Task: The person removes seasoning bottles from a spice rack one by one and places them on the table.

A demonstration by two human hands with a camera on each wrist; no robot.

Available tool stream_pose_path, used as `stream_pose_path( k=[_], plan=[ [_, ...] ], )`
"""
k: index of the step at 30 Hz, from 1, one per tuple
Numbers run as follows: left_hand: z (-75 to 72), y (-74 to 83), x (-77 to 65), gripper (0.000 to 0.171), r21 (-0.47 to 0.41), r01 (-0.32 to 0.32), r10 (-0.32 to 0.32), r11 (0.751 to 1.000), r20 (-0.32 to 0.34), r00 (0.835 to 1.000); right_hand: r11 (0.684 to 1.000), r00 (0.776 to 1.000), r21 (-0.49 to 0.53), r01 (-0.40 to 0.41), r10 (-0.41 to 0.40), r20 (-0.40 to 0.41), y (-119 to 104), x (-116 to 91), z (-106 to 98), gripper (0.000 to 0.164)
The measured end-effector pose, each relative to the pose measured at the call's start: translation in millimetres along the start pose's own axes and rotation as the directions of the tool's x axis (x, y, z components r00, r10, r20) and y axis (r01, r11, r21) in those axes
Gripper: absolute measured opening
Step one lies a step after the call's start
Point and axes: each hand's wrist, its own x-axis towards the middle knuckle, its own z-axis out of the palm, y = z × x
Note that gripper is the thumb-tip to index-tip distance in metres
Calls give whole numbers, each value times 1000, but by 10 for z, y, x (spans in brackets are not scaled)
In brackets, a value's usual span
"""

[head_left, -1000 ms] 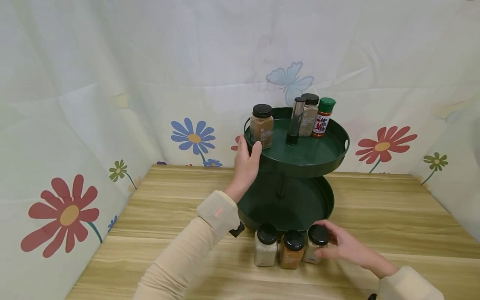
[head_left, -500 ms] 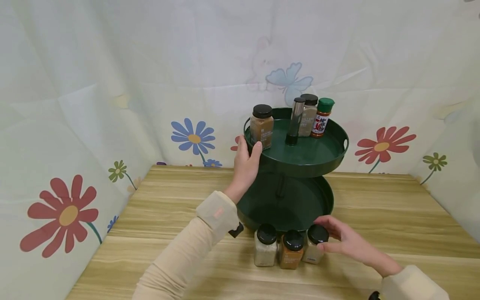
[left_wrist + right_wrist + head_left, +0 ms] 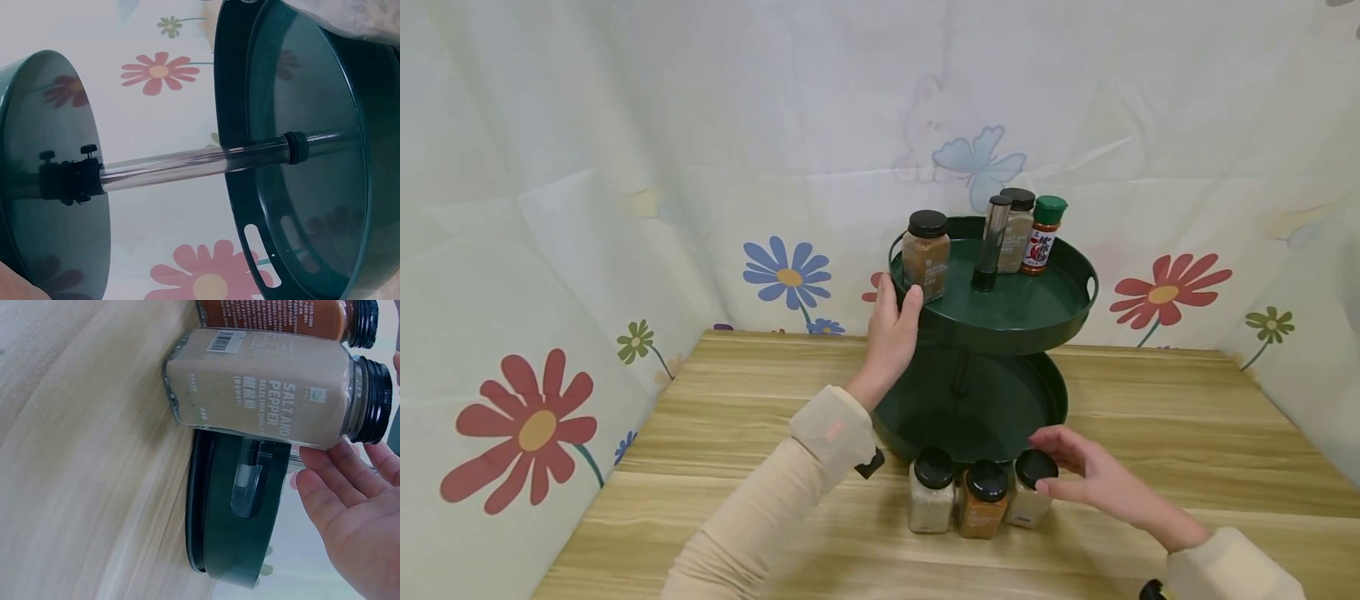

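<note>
Right wrist, pepper jar (image 3: 262, 387) beside right grip (image 3: 362, 512)

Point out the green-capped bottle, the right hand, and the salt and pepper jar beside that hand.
Green-capped bottle (image 3: 1040, 248): head view, on its label.
Right hand (image 3: 1097, 482): head view, middle of the hand.
Salt and pepper jar (image 3: 257, 386): right wrist view, on its printed side.

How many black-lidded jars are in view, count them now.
5. On the table, the white jar, the orange jar and the beige jar; on the upper tray, the brown jar by the left hand and the rear jar partly behind the pole. More could be hidden.
</note>
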Motion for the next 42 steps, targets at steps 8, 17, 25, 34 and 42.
stream_pose_path(
  k=[8, 17, 25, 34, 42],
  plan=[
    [-8, 4, -37, 64, 2, -3, 3, 1000, 7, 1000, 999, 996, -28, 26, -28, -80, -87, -5, 10, 29],
    [-17, 29, -101, 64, -3, -3, 4, 1000, 19, 1000, 1000, 990, -17, 5, -8, -138, -163, 14, -22, 25],
    [-24, 64, -167, 63, -15, -25, 26, 1000, 27, 999, 994, 978, -47, 95, -103, -180, -245, 31, -87, 23],
    [-20, 55, -254, 62, -30, -64, 66, 997, 50, 997, 991, 976, -52, 120, -127, -179, -334, 54, -118, 23],
    [-17, 65, -325, 62, -28, -69, 70, 997, 62, 996, 994, 981, -36, 103, -108, -163, -319, 50, -98, 22]
  ],
)
